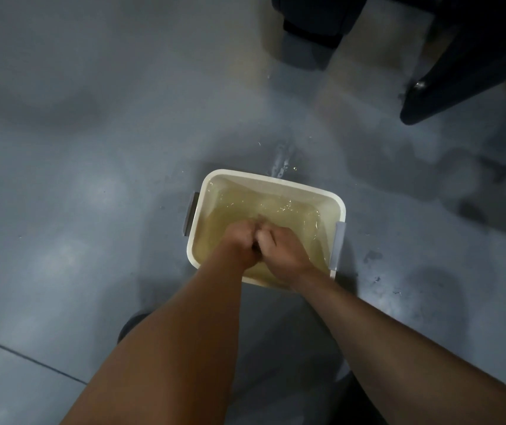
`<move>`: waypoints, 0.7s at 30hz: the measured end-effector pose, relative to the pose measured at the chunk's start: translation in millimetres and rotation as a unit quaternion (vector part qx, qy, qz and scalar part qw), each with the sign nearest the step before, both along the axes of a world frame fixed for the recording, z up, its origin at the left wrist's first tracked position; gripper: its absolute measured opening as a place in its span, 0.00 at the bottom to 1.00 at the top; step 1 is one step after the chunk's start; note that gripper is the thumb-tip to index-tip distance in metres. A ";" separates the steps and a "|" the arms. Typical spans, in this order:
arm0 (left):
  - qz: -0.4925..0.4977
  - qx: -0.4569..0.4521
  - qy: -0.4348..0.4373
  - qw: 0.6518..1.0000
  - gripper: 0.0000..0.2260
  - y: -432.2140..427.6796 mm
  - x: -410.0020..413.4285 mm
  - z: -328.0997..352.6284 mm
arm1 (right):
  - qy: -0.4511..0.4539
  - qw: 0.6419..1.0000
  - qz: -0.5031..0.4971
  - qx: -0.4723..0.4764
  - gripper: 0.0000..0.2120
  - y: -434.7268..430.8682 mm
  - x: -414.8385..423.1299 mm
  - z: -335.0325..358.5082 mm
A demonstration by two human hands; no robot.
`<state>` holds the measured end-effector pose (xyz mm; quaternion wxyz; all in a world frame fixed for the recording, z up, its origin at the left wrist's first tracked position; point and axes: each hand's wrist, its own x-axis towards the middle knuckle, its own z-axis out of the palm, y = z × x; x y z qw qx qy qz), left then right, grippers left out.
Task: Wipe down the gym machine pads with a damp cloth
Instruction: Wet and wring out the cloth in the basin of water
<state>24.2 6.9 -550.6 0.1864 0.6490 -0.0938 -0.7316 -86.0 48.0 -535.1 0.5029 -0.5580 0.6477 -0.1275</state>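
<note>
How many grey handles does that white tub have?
2: one grey plastic handle on the left wall of the white rectangular plastic tub, another on its right wall. The forearms cover part of the near rim, so more could be hidden.

Left hand (239, 240) and right hand (279, 251) clenched together, white tub (264, 177), yellowish water (294, 211)

the tub (276, 182) under my left grip (241, 243) and right grip (281, 254) is cream with grey handles (339, 243), water (276, 207) murky yellow; floor (92, 148) blue-grey.

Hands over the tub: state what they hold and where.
Left hand and right hand curl around a small dark thing between them; blur hides what it is.
</note>
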 end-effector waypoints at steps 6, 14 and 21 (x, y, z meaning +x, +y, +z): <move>0.056 0.038 0.096 0.993 0.14 13.2 -9.0 -2.3 | 0.218 0.972 0.052 0.066 0.11 -14.4 -11.6 -16.9; 0.026 0.049 -0.035 0.998 0.13 7.3 1.3 10.6 | -0.039 0.989 -0.044 0.139 0.16 -6.5 9.5 -10.3; -0.043 0.010 -0.041 0.998 0.13 -2.3 6.5 11.5 | 0.053 0.995 0.083 -0.032 0.15 -2.7 12.0 -3.9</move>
